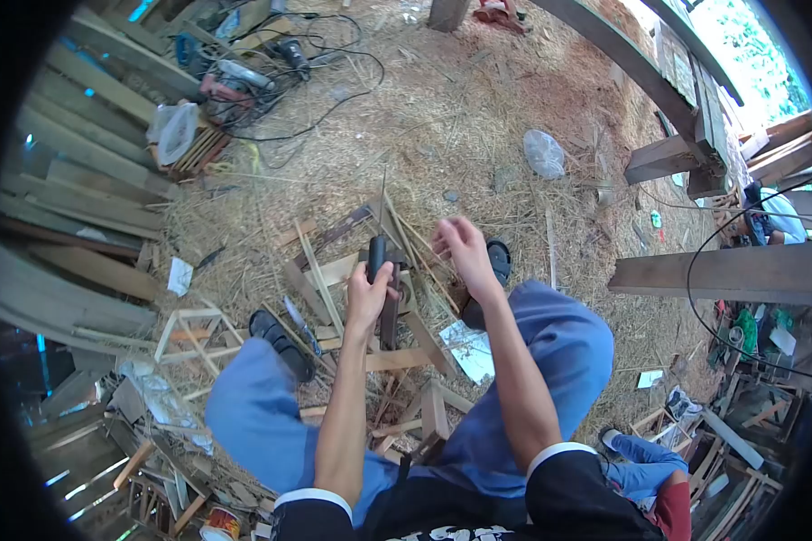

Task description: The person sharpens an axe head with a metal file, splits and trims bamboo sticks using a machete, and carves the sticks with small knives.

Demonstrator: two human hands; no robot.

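Black tool [377, 258] sits clasped in the left hand [367, 300], above wood pieces [397, 360] between the feet [281, 346]; the right hand [461, 245], near it, is loosely curled with nothing visible inside; at left a small frame [198, 313] looks joined, while the pieces seem only partly assembled

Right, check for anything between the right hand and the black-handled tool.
Nothing visible stands between the right hand and the black-handled tool, which the left hand grips. Thin wooden strips show in the gap but appear to lie lower.
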